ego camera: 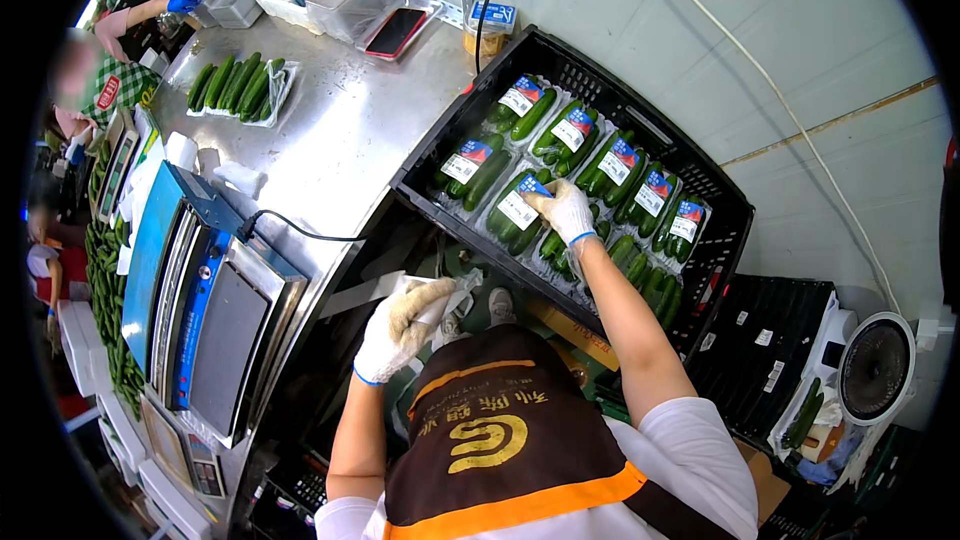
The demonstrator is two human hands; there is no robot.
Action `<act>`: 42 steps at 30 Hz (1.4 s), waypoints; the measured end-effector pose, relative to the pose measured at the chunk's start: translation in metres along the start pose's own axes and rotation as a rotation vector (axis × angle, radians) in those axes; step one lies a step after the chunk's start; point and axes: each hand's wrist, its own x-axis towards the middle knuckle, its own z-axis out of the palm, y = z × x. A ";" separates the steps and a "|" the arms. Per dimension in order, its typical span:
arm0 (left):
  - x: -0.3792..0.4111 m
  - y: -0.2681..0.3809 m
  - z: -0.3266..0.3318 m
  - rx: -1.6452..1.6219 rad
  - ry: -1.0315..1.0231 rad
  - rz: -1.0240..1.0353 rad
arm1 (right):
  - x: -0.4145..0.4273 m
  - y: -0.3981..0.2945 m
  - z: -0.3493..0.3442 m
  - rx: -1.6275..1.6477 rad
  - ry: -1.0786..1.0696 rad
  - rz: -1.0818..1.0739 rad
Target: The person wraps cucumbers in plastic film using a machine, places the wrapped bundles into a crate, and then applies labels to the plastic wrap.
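Note:
A white knitted glove covers my right hand (564,210); its fingertips rest on the upper edge of a printed label (519,208) on a film-wrapped pack of cucumbers (501,231). Whether the fingers pinch the label or only press it cannot be seen. That pack lies in a black plastic crate (491,274) among several similar packs, with labels on those in the back row. Labels are not visible on the packs beneath my right forearm. My left hand (401,326), also gloved, grips a white strip of label backing paper (367,292) just outside the crate's near side.
The steel table (337,120) carries a blue film-wrapping machine (206,307), a tray of cucumbers (238,88) and a phone (396,33). A black cable (315,236) hangs past its edge. At right stand stacked black crates (757,345) and a fan (874,367). Co-workers are at far left.

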 end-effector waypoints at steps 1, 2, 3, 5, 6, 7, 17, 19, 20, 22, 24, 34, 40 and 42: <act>-0.001 -0.001 -0.002 0.012 -0.015 -0.010 | -0.004 -0.001 -0.001 -0.096 0.142 -0.133; -0.003 -0.003 -0.004 0.024 -0.030 -0.020 | -0.012 0.000 -0.004 -0.192 0.284 -0.265; -0.005 -0.003 -0.005 0.037 -0.039 -0.033 | -0.020 -0.007 -0.007 -0.287 0.422 -0.402; -0.006 -0.004 -0.002 0.107 0.077 -0.029 | -0.041 -0.034 -0.014 -0.284 0.122 -0.283; -0.005 -0.004 -0.003 0.129 0.097 -0.034 | -0.037 -0.024 -0.006 -0.259 0.029 -0.349; -0.005 -0.004 -0.003 0.152 0.119 -0.043 | -0.037 -0.020 0.002 -0.233 -0.067 -0.416; 0.008 0.004 -0.001 0.205 0.219 0.098 | 0.022 0.005 -0.013 -0.011 0.279 -0.365; 0.005 0.001 0.003 -0.048 0.200 -0.139 | -0.004 -0.012 -0.008 0.328 0.174 -0.460; 0.003 0.002 0.004 -0.168 0.225 -0.212 | -0.037 -0.039 -0.014 0.138 0.092 -0.432; 0.014 0.017 0.009 -0.380 0.254 -0.302 | -0.082 -0.049 -0.008 0.371 -0.294 -0.566; 0.016 0.016 0.007 -0.389 0.151 -0.293 | -0.118 -0.062 -0.004 0.393 -0.576 -0.634; 0.029 0.008 0.028 -0.271 0.009 -0.319 | -0.172 -0.065 -0.020 0.510 -0.496 -0.305; 0.022 -0.008 0.035 0.064 -0.188 -0.264 | -0.156 -0.034 -0.055 0.390 0.025 -0.532; 0.020 -0.001 0.034 -0.017 -0.170 -0.337 | -0.133 -0.021 -0.074 0.822 0.241 -0.271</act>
